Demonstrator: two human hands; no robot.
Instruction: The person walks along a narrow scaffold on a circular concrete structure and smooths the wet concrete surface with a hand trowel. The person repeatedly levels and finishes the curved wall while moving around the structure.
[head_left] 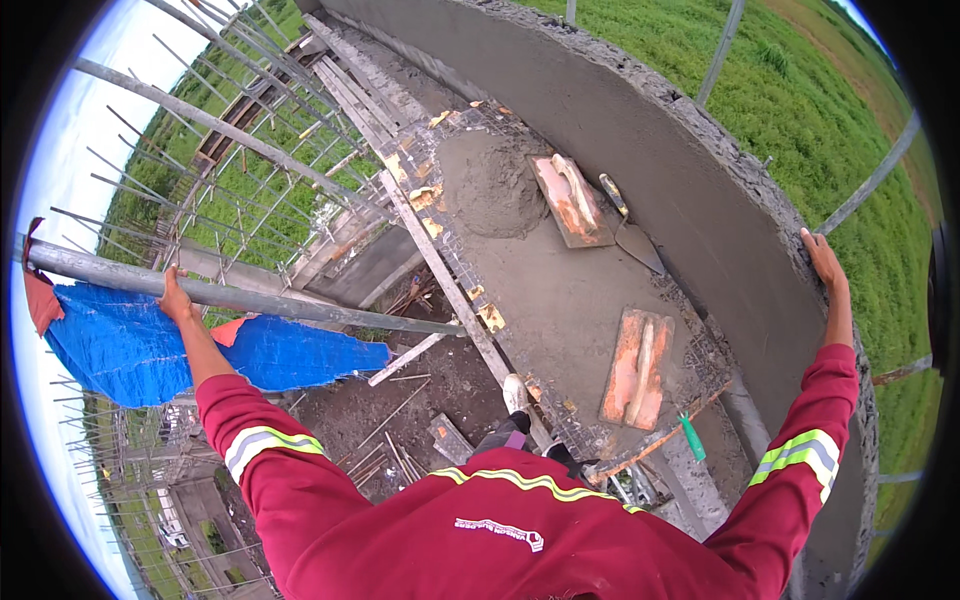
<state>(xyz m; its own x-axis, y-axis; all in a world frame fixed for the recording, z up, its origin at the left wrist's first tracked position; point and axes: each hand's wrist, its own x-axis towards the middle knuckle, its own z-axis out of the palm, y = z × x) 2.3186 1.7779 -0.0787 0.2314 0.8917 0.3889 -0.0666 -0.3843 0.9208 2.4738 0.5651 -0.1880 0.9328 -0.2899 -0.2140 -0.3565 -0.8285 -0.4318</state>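
A blue tarp [120, 345] hangs at left, pale sky [62, 150] above it; green grass [820, 130] spreads at right.

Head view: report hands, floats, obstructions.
Left hand gripping metal pole. Right hand resting on wall top. Upper float and lower float unheld on platform, trowel beside upper one. Possible obstruction: mortar heap beside upper float.

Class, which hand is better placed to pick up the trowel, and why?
Probably the right hand: it rests on the wall, nearer the trowel. The left hand grips the pole, farther off.
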